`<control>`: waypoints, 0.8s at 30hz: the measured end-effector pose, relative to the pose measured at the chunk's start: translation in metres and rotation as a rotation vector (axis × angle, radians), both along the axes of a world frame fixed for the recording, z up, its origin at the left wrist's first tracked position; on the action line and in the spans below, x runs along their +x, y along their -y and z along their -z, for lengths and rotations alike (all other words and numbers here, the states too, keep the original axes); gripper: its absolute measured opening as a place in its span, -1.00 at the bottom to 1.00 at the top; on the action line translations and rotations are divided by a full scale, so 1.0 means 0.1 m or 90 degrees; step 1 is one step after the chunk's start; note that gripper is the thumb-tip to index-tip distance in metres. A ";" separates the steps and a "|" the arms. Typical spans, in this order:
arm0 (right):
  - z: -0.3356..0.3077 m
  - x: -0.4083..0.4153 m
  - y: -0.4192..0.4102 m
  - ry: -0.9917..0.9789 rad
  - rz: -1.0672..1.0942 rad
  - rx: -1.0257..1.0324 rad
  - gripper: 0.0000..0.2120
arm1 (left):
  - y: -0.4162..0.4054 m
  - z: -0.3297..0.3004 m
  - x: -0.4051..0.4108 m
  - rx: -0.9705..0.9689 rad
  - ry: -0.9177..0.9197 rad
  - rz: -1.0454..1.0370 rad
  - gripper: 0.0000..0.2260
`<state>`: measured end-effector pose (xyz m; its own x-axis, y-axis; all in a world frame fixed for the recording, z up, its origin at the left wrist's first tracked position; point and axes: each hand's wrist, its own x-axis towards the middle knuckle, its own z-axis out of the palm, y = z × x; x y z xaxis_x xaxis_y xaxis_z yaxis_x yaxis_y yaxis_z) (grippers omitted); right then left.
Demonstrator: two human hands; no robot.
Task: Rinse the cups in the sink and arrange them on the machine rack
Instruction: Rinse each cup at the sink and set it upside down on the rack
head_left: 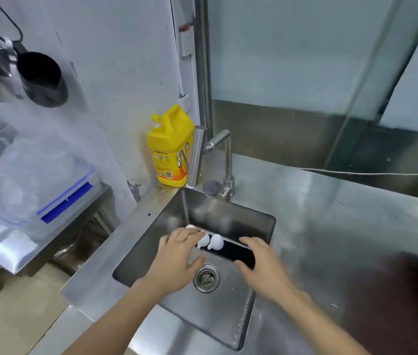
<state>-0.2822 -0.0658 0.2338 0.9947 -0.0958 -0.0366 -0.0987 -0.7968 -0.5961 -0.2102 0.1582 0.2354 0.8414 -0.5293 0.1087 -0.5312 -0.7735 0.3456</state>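
Observation:
A narrow black tray lies across the steel sink with small white cups on it. One white cup stands clear in the middle. Another white cup sits partly under my left fingertips. My left hand curls round the tray's left end, fingers over the far side and thumb on the near side. My right hand grips the tray's right end the same way. A thin water stream falls from the tap onto the left end.
A yellow detergent jug stands at the sink's back left corner beside a second bent faucet. The drain strainer lies below the tray. A plastic lidded box sits on a lower shelf to the left. Steel counter extends right.

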 end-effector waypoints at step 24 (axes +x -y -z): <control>0.93 1.26 -0.59 -0.213 0.280 0.106 -0.44 | -0.09 1.13 1.87 0.091 -0.219 0.215 -0.45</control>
<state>-0.1563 -0.0070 0.1406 0.7948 -0.4634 -0.3918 -0.6036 -0.5369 -0.5894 -0.0231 0.1670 0.1224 0.5953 -0.7675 -0.2376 -0.6340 -0.6304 0.4478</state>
